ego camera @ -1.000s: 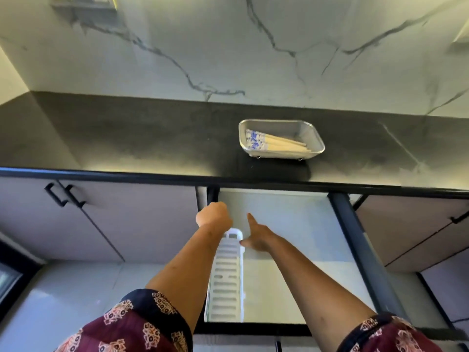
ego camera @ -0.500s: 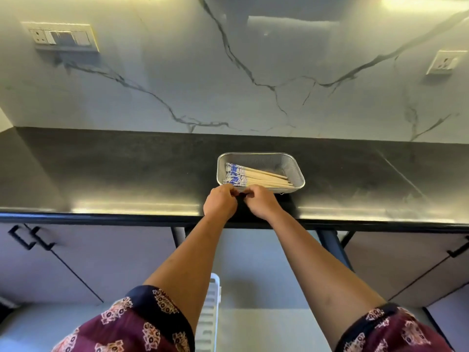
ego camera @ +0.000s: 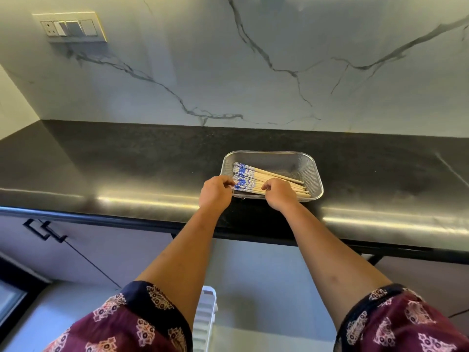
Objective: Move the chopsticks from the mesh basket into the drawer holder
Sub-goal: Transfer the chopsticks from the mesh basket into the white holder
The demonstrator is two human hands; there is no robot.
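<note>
Both hands are reaching into the mesh basket [ego camera: 313, 171] on the countertop [ego camera: 127, 158]. The left hand [ego camera: 215, 193] is pinching the chopsticks [ego camera: 256, 177] at their blue-patterned ends while the right hand [ego camera: 279, 193] is closing over their plain shafts, probably to lift the bundle level. The white drawer holder [ego camera: 205, 316] is waiting below, between the forearms.

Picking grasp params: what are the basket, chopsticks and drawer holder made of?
Mesh basket: fine metal mesh, likely steel, silvery see-through walls. Chopsticks: pale wood or bamboo, matte, blue-and-white printed ends. Drawer holder: white slotted plastic, apparently.
</note>
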